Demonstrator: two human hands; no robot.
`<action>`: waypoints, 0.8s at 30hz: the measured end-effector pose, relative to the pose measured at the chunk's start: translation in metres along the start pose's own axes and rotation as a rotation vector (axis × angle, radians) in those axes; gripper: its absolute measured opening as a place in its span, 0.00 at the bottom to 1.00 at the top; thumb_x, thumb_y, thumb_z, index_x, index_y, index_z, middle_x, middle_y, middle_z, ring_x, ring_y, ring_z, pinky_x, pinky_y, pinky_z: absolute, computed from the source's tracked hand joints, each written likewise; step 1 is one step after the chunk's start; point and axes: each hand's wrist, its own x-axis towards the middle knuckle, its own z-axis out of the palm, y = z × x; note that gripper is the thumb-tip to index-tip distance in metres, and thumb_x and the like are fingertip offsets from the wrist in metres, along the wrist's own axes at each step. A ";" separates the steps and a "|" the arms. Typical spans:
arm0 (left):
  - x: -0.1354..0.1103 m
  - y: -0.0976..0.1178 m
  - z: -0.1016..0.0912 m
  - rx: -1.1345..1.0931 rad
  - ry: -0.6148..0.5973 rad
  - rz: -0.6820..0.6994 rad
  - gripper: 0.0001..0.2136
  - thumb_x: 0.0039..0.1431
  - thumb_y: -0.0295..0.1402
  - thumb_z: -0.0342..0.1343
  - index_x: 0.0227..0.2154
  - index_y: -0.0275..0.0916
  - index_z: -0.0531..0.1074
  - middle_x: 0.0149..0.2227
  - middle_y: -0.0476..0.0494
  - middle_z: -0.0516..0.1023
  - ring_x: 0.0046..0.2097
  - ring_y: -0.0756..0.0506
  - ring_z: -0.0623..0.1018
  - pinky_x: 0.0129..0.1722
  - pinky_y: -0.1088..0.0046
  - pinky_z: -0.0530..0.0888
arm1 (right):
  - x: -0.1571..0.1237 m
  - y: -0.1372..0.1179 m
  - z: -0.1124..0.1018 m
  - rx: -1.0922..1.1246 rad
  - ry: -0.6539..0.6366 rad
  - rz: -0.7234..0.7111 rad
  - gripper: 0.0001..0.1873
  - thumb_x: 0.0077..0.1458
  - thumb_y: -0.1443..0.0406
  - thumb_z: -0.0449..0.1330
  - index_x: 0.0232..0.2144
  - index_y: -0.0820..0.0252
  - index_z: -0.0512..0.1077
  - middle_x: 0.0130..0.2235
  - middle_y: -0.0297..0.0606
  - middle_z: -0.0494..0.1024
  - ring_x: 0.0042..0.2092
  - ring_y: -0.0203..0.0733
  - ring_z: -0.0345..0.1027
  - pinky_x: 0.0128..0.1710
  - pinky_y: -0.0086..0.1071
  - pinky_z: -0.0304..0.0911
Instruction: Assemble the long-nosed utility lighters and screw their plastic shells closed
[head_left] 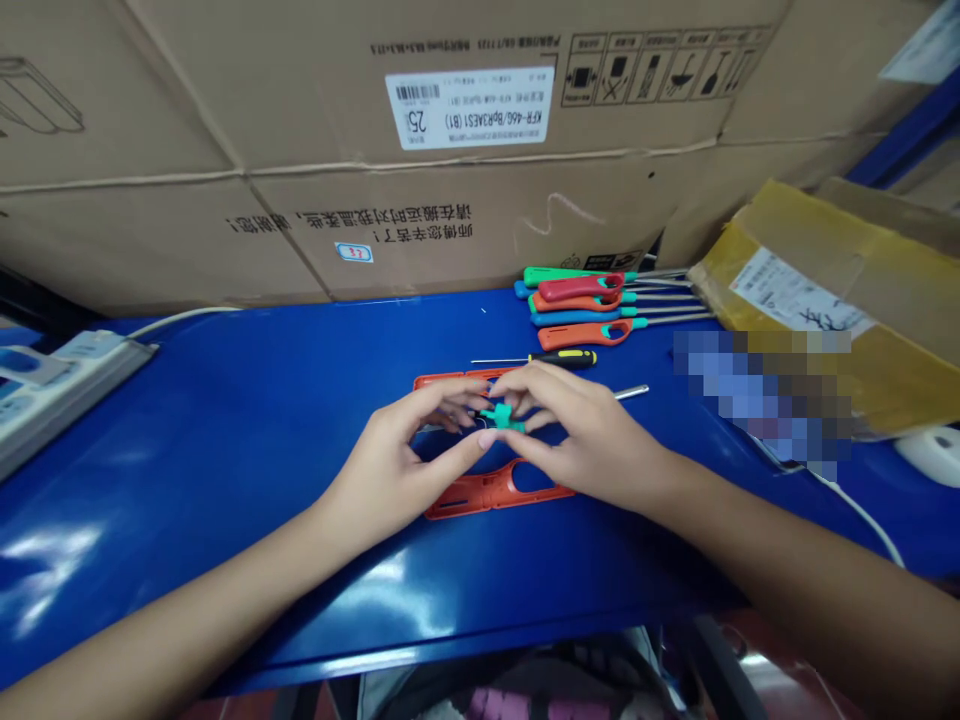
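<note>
A small green plastic trigger piece (504, 415), with a dark end and a thin wire at its left, is held between my hands above the blue table. My right hand (589, 425) has its fingers and thumb curled around the right side of the piece. From the left, my left hand (397, 455) closes its thumb and fingertips about the dark end; the exact contact is partly hidden. Below my hands lies one orange lighter shell half (469, 495). The other orange shell half (442, 382) lies behind them, partly covered. A metal tube (632, 392) sticks out beyond my right hand.
A black-and-yellow screwdriver (562, 358) lies behind my hands. Several long-necked lighters (581, 318) are piled near the cardboard box (420, 240). At left is a power strip (67, 385); at right, a yellow-taped carton (832, 290) and a white cable (862, 508).
</note>
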 end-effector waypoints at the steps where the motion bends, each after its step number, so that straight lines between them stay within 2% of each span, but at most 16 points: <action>1: 0.000 0.003 0.002 -0.048 -0.004 -0.028 0.16 0.63 0.34 0.62 0.53 0.38 0.74 0.46 0.44 0.82 0.45 0.46 0.81 0.47 0.70 0.78 | -0.001 -0.001 0.003 0.030 -0.025 0.009 0.12 0.61 0.70 0.61 0.46 0.56 0.66 0.44 0.37 0.74 0.43 0.36 0.75 0.43 0.29 0.74; 4: -0.001 0.006 0.005 -0.032 0.051 -0.059 0.09 0.63 0.34 0.63 0.44 0.39 0.79 0.42 0.46 0.83 0.44 0.47 0.82 0.47 0.72 0.78 | -0.003 -0.004 0.002 0.048 -0.084 0.035 0.14 0.61 0.67 0.63 0.46 0.54 0.64 0.43 0.35 0.76 0.43 0.38 0.75 0.44 0.32 0.72; 7: -0.003 0.004 0.002 0.012 0.097 -0.074 0.06 0.63 0.35 0.62 0.41 0.41 0.79 0.41 0.48 0.83 0.43 0.49 0.82 0.46 0.75 0.77 | -0.001 -0.003 -0.014 -0.117 -0.151 0.047 0.21 0.60 0.59 0.66 0.51 0.55 0.65 0.48 0.39 0.75 0.48 0.44 0.72 0.46 0.37 0.69; 8: -0.004 0.005 0.000 0.019 0.079 -0.077 0.07 0.65 0.35 0.61 0.43 0.41 0.78 0.41 0.48 0.83 0.43 0.49 0.81 0.45 0.75 0.77 | 0.000 0.000 -0.022 -0.181 -0.179 0.049 0.20 0.61 0.56 0.65 0.51 0.56 0.66 0.50 0.40 0.75 0.51 0.46 0.71 0.48 0.38 0.68; 10: -0.008 0.006 -0.003 0.078 -0.004 -0.047 0.08 0.68 0.34 0.56 0.47 0.43 0.76 0.44 0.48 0.81 0.44 0.49 0.80 0.46 0.75 0.76 | 0.001 0.008 -0.036 -0.300 -0.238 0.088 0.12 0.63 0.57 0.62 0.44 0.57 0.71 0.47 0.41 0.75 0.51 0.48 0.69 0.48 0.40 0.66; 13: -0.014 0.009 -0.003 0.237 -0.161 0.081 0.09 0.71 0.30 0.49 0.45 0.42 0.74 0.44 0.48 0.78 0.45 0.49 0.78 0.47 0.74 0.73 | 0.002 0.024 -0.049 -0.424 -0.338 0.148 0.08 0.62 0.60 0.62 0.40 0.59 0.73 0.45 0.44 0.75 0.47 0.49 0.70 0.48 0.41 0.65; 16: -0.020 0.006 0.000 0.358 -0.285 0.169 0.09 0.70 0.27 0.47 0.41 0.40 0.73 0.39 0.47 0.76 0.40 0.49 0.76 0.40 0.73 0.73 | 0.002 0.033 -0.050 -0.384 -0.408 0.144 0.05 0.63 0.63 0.61 0.38 0.59 0.72 0.43 0.42 0.74 0.45 0.46 0.69 0.46 0.38 0.64; 18: -0.022 0.000 0.002 0.437 -0.326 0.208 0.08 0.70 0.28 0.49 0.41 0.40 0.74 0.38 0.47 0.76 0.37 0.48 0.76 0.37 0.72 0.73 | 0.003 0.033 -0.049 -0.336 -0.428 0.151 0.03 0.64 0.65 0.58 0.36 0.58 0.70 0.41 0.40 0.74 0.42 0.43 0.68 0.43 0.36 0.63; 21: -0.022 -0.010 0.002 0.504 -0.291 0.241 0.08 0.69 0.29 0.51 0.43 0.40 0.75 0.38 0.46 0.78 0.38 0.47 0.78 0.37 0.71 0.74 | 0.005 0.027 -0.051 -0.276 -0.414 0.186 0.04 0.66 0.65 0.55 0.37 0.58 0.68 0.38 0.37 0.74 0.38 0.40 0.68 0.39 0.34 0.63; 24: -0.020 -0.016 -0.002 0.523 -0.257 0.248 0.08 0.69 0.30 0.50 0.42 0.39 0.75 0.39 0.45 0.79 0.40 0.45 0.79 0.42 0.67 0.75 | 0.007 0.019 -0.056 -0.208 -0.324 0.176 0.03 0.66 0.64 0.55 0.38 0.57 0.68 0.38 0.36 0.76 0.38 0.39 0.70 0.39 0.33 0.65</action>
